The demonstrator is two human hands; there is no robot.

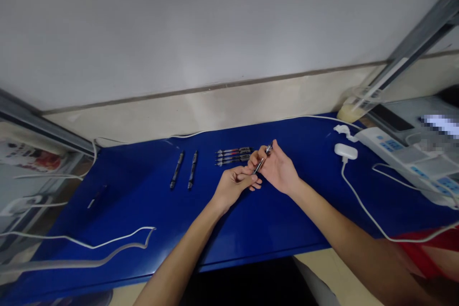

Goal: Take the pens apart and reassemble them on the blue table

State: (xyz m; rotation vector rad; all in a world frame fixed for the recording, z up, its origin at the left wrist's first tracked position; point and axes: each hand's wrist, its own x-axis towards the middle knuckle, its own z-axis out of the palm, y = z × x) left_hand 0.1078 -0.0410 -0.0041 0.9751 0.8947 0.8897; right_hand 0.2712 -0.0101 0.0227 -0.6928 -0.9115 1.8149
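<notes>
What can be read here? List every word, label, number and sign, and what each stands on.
Nothing is readable: marks on the held pen and the row of pens are too small, the white device's blue panels too small, the printed sheet too blurred, the screen pixelated.

On my feed, a white power strip [398, 153] lay on the glossy blue tabletop [118, 215], a white oblong charger [346, 151] just beside it.
</notes>
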